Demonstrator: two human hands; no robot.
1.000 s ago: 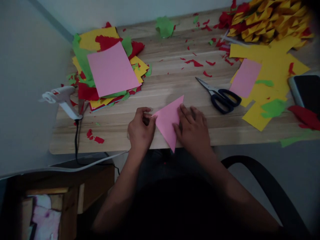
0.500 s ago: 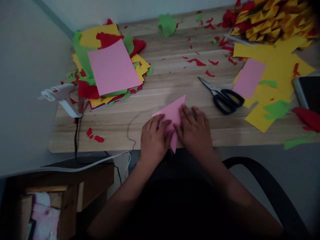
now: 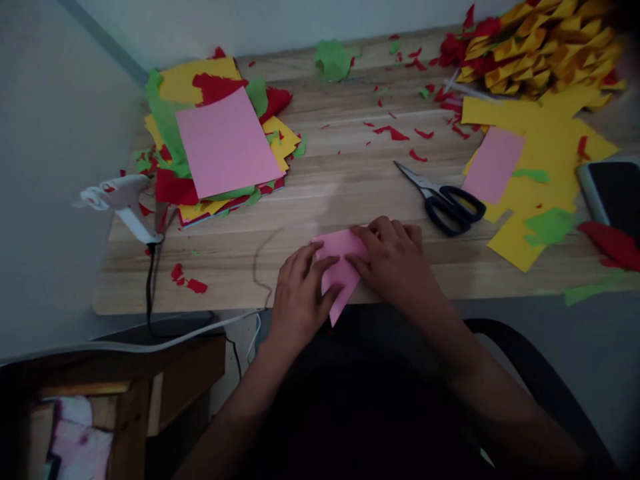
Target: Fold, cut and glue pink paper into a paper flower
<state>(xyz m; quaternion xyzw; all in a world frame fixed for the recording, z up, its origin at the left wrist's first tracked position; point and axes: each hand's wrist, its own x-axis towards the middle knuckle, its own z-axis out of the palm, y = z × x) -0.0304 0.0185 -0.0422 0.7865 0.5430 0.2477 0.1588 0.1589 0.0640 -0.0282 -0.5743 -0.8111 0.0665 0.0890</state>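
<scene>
A folded piece of pink paper (image 3: 341, 272) lies at the front edge of the table, one pointed corner reaching past the edge. My left hand (image 3: 299, 293) grips its left side, fingers bent and the thumb across the paper. On the upper right, my right hand (image 3: 393, 257) has its fingers curled and pinches the paper between thumb and forefinger. Part of the paper is hidden beneath both hands. To the right of my right hand, scissors (image 3: 443, 200) with dark blue handles rest partly open.
At left, a pink square sheet (image 3: 227, 147) tops a pile of coloured paper; a white glue gun (image 3: 125, 207) stands beside it with a cord. At right are yellow sheets (image 3: 545, 147), a pink strip (image 3: 494, 165), a phone (image 3: 613, 197) and a folded yellow paper piece (image 3: 545, 50).
The pink paper has turned and shifted slightly towards me. My right hand has curled its fingers more around the upper right corner, while my left hand keeps hold of the left side.
</scene>
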